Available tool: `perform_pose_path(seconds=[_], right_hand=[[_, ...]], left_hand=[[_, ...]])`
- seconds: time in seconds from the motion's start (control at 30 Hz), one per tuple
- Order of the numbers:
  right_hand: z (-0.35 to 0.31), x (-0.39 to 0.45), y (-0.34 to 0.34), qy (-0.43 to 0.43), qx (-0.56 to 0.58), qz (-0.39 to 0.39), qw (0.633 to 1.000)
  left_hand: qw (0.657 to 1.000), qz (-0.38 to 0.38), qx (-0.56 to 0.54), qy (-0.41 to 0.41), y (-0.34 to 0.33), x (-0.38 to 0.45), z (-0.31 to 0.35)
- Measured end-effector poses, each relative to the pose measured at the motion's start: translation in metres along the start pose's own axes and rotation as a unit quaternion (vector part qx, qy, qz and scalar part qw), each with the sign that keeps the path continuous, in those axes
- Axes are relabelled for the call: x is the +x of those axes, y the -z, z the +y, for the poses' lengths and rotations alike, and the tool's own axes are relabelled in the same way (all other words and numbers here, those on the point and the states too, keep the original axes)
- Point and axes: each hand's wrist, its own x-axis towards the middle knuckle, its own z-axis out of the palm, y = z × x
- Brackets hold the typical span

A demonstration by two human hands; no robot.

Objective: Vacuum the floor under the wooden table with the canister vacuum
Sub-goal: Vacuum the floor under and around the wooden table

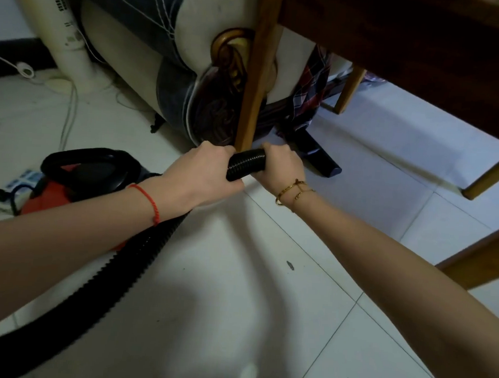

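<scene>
Both my hands grip the black ribbed vacuum hose (244,165). My left hand (205,174) holds it nearer to me, and my right hand (279,167) holds it further forward. The black floor nozzle (320,159) lies on the white tiles just past my right hand, beside a wooden table leg (255,81). The dark wooden table (411,52) fills the upper right. The red and black canister vacuum (79,184) sits on the floor at the left, and the hose runs from under my left arm down to the lower left.
A sofa arm (193,39) with carved gold trim stands right behind the table leg, with plaid cloth (310,87) hanging beside it. A white fan stand (68,31) and loose cables (69,113) lie at the left. More table legs (494,171) stand at the right.
</scene>
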Motion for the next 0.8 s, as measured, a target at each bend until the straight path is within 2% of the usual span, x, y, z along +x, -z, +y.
perform_pose_path(seconds=[0.23,0.4,0.57,0.8], right_hand=[[-0.035,-0.024,0.002,0.029,-0.025,0.011,0.999],[-0.035,-0.026,0.006,0.031,-0.022,0.016,0.999],[-0.008,-0.011,0.01,0.001,-0.011,0.007,1.0],[0.064,0.02,0.011,-0.048,0.007,-0.005,0.999]], left_hand=[[0.999,-0.022,0.022,-0.008,0.014,-0.033,-0.024],[0.999,-0.027,0.033,-0.027,0.019,-0.032,-0.025],[0.999,-0.025,0.016,-0.045,0.01,-0.003,-0.008],[0.997,-0.014,0.017,-0.069,-0.026,0.058,0.035]])
